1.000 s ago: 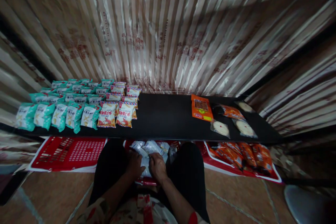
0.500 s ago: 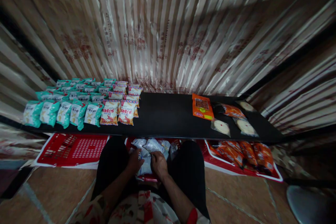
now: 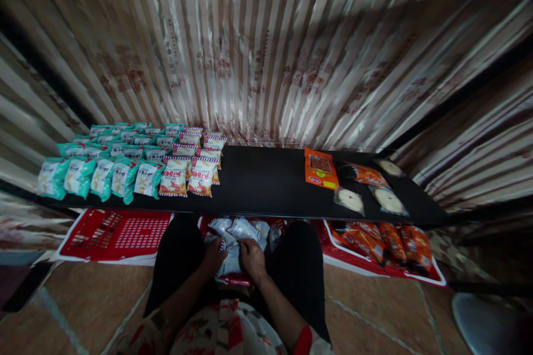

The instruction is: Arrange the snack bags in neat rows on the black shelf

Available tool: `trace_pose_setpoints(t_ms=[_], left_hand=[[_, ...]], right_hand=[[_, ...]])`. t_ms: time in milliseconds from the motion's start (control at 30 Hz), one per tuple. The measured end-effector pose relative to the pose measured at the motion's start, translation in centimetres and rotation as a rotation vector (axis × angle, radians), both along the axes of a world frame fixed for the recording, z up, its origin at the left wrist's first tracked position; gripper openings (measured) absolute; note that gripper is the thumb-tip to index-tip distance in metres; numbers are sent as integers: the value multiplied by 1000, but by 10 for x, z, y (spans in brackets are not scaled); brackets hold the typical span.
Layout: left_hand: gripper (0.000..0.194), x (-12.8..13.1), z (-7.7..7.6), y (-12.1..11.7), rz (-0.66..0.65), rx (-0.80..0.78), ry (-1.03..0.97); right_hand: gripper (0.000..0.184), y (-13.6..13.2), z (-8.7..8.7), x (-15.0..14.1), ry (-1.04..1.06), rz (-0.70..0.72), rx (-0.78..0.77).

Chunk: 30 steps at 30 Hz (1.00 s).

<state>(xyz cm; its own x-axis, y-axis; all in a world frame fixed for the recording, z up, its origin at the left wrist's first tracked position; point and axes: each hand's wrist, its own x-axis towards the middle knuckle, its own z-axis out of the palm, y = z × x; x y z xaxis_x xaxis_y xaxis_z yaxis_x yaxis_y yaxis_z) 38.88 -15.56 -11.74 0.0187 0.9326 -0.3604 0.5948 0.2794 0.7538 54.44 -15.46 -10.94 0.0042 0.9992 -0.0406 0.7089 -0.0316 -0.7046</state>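
Between my knees is a red basket (image 3: 238, 279) holding several pale, shiny snack bags (image 3: 244, 228). My left hand (image 3: 215, 257) is closed on a snack bag at the basket's left side, and a striped bag edge shows beside its fingers. My right hand (image 3: 253, 260) has its fingers curled on a pale bag just to the right, thumb side inward. The two hands are a small gap apart, both below the front edge of the black shelf (image 3: 262, 180). Their fingertips are partly hidden and dim.
Teal snack bags (image 3: 122, 177) and orange-white snack bags (image 3: 174, 176) stand in rows on the shelf's left. To the right lie an orange packet (image 3: 320, 169) and round pale wrapped items (image 3: 350, 199). Red baskets (image 3: 137, 233) flank my legs; the right one holds orange packs (image 3: 391, 241).
Both hands stay over the basket with only slight finger shifts. The view has tilted a tiny bit; the goods on the shelf stand as before.
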Motion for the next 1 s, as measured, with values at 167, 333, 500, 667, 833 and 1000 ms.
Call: trace_pose_setpoints(t_ms=[167,333,500,667,833,1000], left_hand=[[26,4,12,-3,65,63,-1],[31,5,30,-7,124,122,11],[31,1,44,-5,167,144,26],[26,-6,55,1,176,145,12],[22,-17,64,8,205,160,-37],[19,-24,68,15,237,170,-145]], right_hand=[[32,0,3,0,20,-9,0],[31,2,4,0,71,-16,-19],[32,2,6,-1,127,-16,-46],[36,2,10,-1,204,-1,-93],[38,3,8,0,377,-82,-143],[47,1,13,-2,693,-200,-281]])
